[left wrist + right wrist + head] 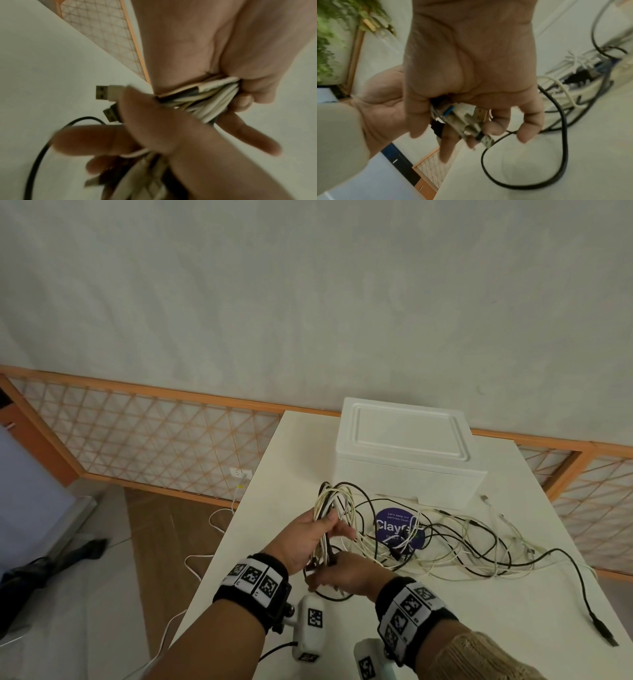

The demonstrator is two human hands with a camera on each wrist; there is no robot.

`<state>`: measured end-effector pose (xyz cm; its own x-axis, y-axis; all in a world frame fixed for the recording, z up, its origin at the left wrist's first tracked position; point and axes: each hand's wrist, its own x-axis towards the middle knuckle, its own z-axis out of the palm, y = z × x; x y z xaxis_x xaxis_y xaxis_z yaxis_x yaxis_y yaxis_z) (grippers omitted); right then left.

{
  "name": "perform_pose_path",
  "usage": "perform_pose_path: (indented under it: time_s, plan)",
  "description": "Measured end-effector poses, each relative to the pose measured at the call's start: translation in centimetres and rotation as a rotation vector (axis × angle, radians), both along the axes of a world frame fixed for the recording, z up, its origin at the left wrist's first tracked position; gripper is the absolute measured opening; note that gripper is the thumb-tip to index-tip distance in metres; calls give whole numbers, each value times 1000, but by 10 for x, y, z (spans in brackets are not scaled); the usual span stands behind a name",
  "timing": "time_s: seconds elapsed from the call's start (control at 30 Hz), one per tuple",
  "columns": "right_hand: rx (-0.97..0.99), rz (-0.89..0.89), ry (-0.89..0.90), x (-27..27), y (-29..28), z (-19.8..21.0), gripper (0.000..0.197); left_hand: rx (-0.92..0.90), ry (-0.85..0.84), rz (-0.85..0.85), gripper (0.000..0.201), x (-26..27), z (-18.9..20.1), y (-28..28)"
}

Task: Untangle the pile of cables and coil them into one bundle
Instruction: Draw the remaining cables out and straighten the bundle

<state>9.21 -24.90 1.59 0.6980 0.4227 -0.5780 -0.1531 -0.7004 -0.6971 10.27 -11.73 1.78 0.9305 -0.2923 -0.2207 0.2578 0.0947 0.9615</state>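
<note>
My left hand [325, 530] grips a coil of white and black cables [334, 508] upright above the table's near left part; the strands [216, 97] lie across its palm under curled fingers. Just below it, my right hand [323, 575] is curled round the coil's lower end, where several USB plugs [467, 120] sit bunched between its fingers [529, 129]. Two plugs [104, 93] stick out to the side. The loose cables [462, 546], white and black, still trail from the coil in a tangle across the table to the right.
A white foam box [404, 446] stands at the back of the white table [513, 628]. A purple round sticker [394, 525] lies under the tangle. One black cable ends in a plug [606, 635] near the front right edge. White cords hang off the left edge to the floor.
</note>
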Motion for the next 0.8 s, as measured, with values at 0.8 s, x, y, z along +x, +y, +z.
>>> perform_pose_path:
  time_s: [0.8]
  plan:
    - [-210,346,-152,6,-10,9,55,-68,51,130,27,-1,4,2]
